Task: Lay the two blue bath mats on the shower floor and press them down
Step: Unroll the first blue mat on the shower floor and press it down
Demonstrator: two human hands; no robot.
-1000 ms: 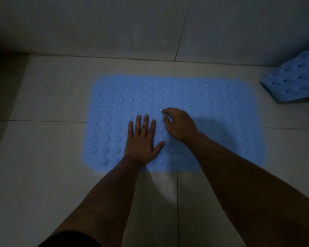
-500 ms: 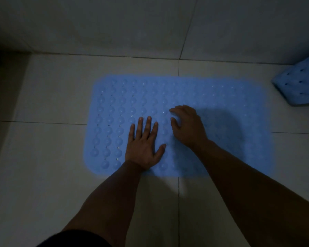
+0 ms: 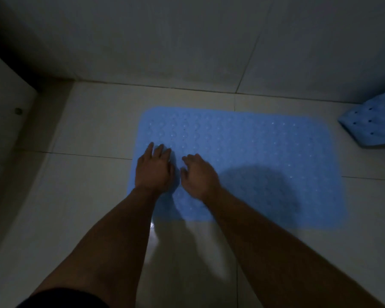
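A rectangular blue bath mat (image 3: 242,161) with round-cornered edges and rows of small bumps lies flat at the frame's centre on the pale tiled shower floor (image 3: 80,196). The left hand (image 3: 153,167) presses palm-down with fingers straight at its left end; the right hand (image 3: 198,174) rests beside it, fingers loosely extended. A second blue mat (image 3: 373,123), perforated and crumpled, sits at the right edge.

I saw a dim room with a floor (image 3: 93,130) of large pale tiles, dark grout lines crossing it. A grey tiled wall (image 3: 165,41) rose behind. At the left stood a pale panel (image 3: 7,103) bearing a small round knob (image 3: 18,111).
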